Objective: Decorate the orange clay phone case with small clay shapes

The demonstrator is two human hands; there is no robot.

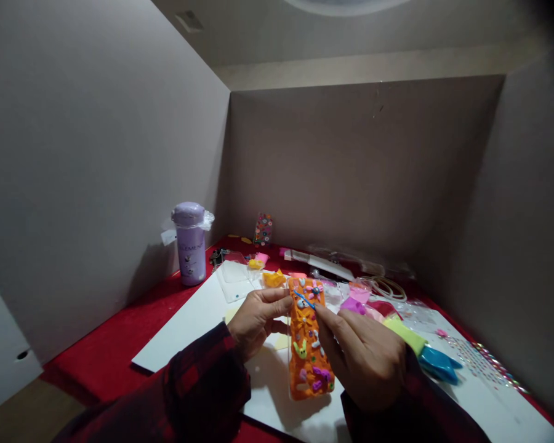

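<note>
An orange phone case (305, 363) covered in small coloured clay figures and beads is held upright, tilted toward me, above the white board. My left hand (258, 320) pinches its left edge near the top between thumb and fingers. With thumb and forefinger, my right hand (360, 344) grips a thin blue stick (303, 299). The stick lies across the upper part of the case, beside a small white figure; whether it touches the clay is hard to tell. Part of the case's right edge is hidden behind my right hand.
Purple bottle (191, 246) stands at left on the red cloth (115, 326). A decorated phone case (263, 229) leans at the back wall. Clay packets, including yellow-green (404, 334) and blue (438, 364), lie right on the white board (180, 332), near rhinestones (477, 360). Grey panels surround the table.
</note>
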